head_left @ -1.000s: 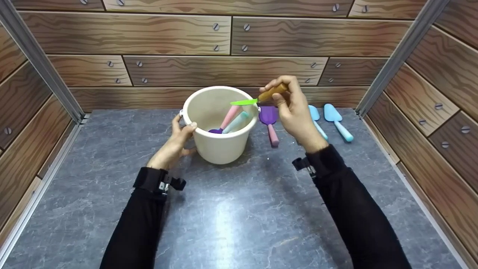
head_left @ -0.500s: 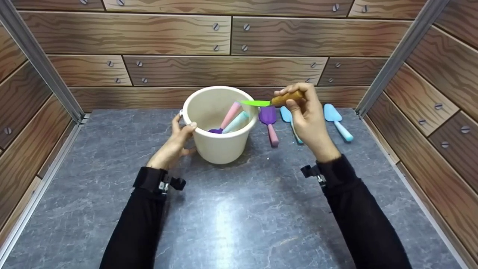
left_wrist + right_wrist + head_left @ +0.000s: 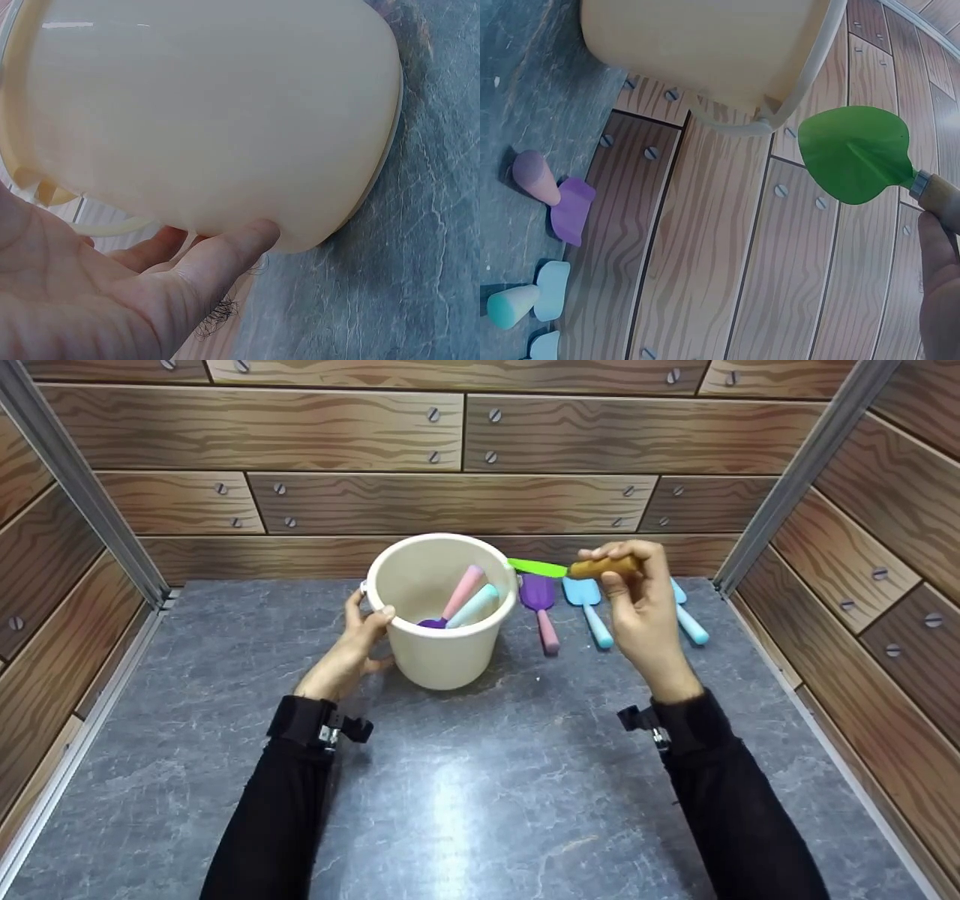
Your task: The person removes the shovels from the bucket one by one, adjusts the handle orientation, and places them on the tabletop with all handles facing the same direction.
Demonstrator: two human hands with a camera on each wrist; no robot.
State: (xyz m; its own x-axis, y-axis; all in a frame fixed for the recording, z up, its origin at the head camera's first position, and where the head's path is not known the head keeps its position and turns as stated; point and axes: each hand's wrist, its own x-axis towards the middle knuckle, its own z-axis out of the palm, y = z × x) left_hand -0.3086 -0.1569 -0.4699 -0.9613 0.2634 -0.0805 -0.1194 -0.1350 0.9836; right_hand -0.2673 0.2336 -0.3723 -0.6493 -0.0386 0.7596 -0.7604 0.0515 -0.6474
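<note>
My left hand (image 3: 349, 645) holds the cream bucket (image 3: 442, 656) by its left side, the thumb near the rim. In the left wrist view, fingers touch the bucket's outer wall. Inside the bucket lean a pink-handled tool (image 3: 463, 591) with a purple end and a light-blue handle (image 3: 474, 606); their lower ends are mostly hidden. My right hand (image 3: 649, 615) grips the wooden handle of a green garden trowel (image 3: 536, 568), raised to the right of the bucket. Seen from the right wrist, the trowel's broad leaf-shaped blade (image 3: 855, 154) faces the camera.
Right of the bucket, a purple toy shovel (image 3: 537, 591) with a pink handle lies on the grey marbled surface (image 3: 450, 780). Beside it lie a blue shovel (image 3: 583, 591) and a blue trowel (image 3: 691, 626), partly covered by my right hand. Wood-patterned walls (image 3: 450, 502) enclose the back and sides.
My right hand has moved right and slightly down with the green trowel, whose blade has left the space over the bucket. The left hand and bucket have stayed put.
</note>
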